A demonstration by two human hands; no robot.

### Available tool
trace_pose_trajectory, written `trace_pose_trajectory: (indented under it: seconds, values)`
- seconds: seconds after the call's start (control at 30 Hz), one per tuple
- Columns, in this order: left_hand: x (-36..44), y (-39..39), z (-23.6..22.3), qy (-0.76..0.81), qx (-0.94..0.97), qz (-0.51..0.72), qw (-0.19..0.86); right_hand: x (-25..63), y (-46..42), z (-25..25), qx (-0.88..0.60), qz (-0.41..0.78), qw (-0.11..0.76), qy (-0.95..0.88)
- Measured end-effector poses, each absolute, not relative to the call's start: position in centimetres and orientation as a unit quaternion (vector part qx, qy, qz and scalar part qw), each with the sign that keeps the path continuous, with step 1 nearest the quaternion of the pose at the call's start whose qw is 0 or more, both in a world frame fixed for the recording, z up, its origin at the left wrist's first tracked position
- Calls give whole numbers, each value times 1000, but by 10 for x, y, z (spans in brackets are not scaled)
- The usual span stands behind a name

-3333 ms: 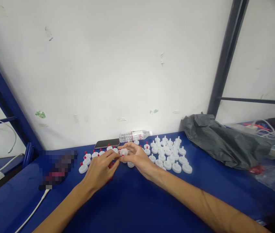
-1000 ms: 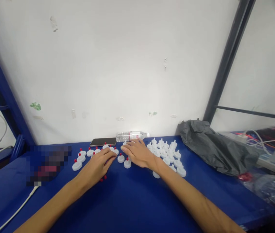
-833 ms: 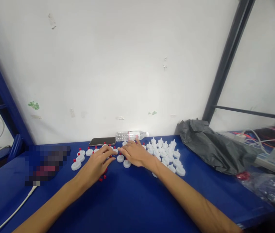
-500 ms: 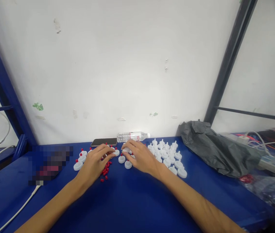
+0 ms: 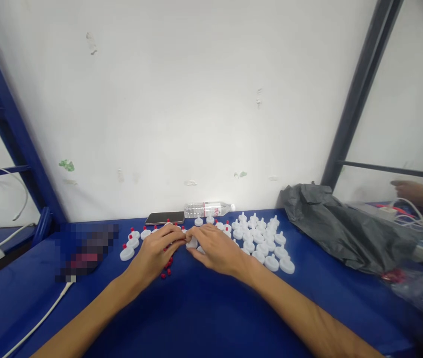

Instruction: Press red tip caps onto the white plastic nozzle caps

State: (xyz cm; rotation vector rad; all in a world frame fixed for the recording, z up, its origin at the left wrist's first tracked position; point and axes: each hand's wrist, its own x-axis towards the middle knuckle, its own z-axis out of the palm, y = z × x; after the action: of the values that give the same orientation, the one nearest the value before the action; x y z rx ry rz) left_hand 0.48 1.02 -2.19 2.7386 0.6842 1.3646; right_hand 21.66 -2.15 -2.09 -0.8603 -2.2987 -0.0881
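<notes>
My right hand (image 5: pixel 213 248) is closed around a white nozzle cap (image 5: pixel 192 243), partly covered by its fingers. The fingertips of my left hand (image 5: pixel 163 244) are pinched together and meet the right fingers at this cap; what they hold, if anything, is hidden. Under and beside the left hand lie small red tip caps (image 5: pixel 168 272), several of them loose. To the left stand white nozzle caps with red tips (image 5: pixel 126 252). A large group of white nozzle caps without red tips (image 5: pixel 262 238) spreads out to the right of my right hand.
At the wall lie a phone (image 5: pixel 164 218) and a clear water bottle (image 5: pixel 209 209). A dark grey plastic bag (image 5: pixel 342 223) covers the right side of the blue table (image 5: pixel 204 313). A pixelated item with a white cable (image 5: pixel 47 311) is at left. Another person's hand (image 5: pixel 407 190) shows at far right.
My hands have come together, the right one bringing the white nozzle cap to the left fingertips. The view has shifted slightly. Another person's hand has appeared at far right.
</notes>
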Motion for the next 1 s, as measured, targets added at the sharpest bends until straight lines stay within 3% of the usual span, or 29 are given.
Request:
trace_pose_trajectory:
  seconds: [0.43, 0.77, 1.0]
  values:
    - [2, 14, -29, 304, 858, 414, -37, 211, -29, -16, -347, 74, 425, -833]
    - [7, -2, -26, 285, 833, 454, -137, 196, -41, -12, -343, 291, 489, -747]
    - [9, -1, -31, 230, 858, 440, -135, 190, -36, -17, -299, 442, 529, -660]
